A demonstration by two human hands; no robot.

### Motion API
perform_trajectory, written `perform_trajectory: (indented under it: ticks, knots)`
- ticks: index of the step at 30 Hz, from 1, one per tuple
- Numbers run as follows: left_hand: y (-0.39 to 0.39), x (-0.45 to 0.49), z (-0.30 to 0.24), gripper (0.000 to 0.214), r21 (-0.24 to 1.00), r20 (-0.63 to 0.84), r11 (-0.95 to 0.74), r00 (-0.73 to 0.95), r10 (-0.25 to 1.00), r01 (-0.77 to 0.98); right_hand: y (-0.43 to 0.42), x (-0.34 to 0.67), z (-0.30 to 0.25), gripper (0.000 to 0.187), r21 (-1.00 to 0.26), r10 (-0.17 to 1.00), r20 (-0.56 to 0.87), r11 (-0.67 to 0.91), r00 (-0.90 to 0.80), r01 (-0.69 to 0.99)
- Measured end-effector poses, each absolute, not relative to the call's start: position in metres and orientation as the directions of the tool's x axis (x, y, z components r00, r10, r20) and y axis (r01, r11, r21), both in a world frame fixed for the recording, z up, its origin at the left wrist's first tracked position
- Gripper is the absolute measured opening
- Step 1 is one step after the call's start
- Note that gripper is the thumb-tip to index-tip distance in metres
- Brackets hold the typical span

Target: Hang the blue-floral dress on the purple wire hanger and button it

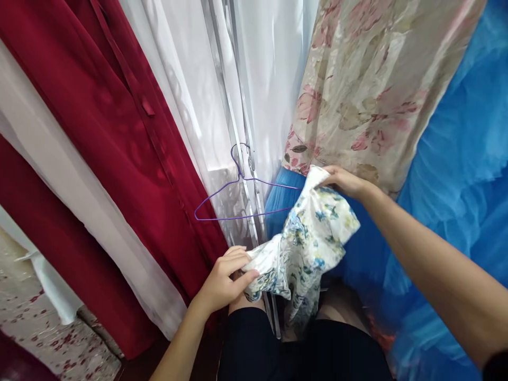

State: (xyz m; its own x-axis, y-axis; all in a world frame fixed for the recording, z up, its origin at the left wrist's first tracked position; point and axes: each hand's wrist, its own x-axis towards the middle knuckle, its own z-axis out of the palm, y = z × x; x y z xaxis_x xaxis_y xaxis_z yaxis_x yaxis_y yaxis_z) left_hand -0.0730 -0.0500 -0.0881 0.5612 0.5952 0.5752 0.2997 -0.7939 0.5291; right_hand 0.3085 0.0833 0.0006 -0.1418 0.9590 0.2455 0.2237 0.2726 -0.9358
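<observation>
A white garment with blue, green and yellow flowers [307,238] is stretched between my two hands above my lap. My left hand [226,278] pinches its left end between thumb and fingers. Farther up on the right, my right hand [343,181] grips the opposite end near a plain white edge; some of its fingers are hidden by the cloth. Just beyond the garment is a thin purple hanger [222,218], its hook pointing up. The hanger's right end passes behind the cloth, so whether the garment is on it I cannot tell.
Red fabric [130,159] and white fabric [186,79] hang on the left and ahead. A beige floral cloth [357,106] and blue tulle [456,174] hang on the right. A slim metal pole [238,100] stands in the middle, behind the hanger.
</observation>
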Motion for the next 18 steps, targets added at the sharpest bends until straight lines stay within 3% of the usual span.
perform_trajectory:
  ticks: [4,9,14,18]
  knots:
    - [-0.04,-0.069,-0.072,0.024,0.545,0.635,-0.797,0.492,0.596,0.261,0.123,0.271,0.012,0.025,-0.97,0.949,0.115,0.171,-0.292,0.171]
    - [-0.026,-0.111,-0.082,0.024,0.64,0.553,-0.666,0.372,0.745,0.384,0.124,0.236,0.003,0.015,-0.983,0.873,-0.069,0.024,-0.483,0.184]
    - [0.005,-0.171,-0.101,0.024,0.475,0.417,-0.543,0.366,0.832,0.692,0.104,0.241,0.003,0.01,-0.993,0.857,-0.084,-0.028,-0.508,0.117]
    - [0.038,-0.205,-0.108,0.025,0.488,0.38,-0.474,0.311,0.871,0.733,0.095,0.239,0.007,0.016,-0.99,0.838,-0.118,-0.059,-0.533,0.126]
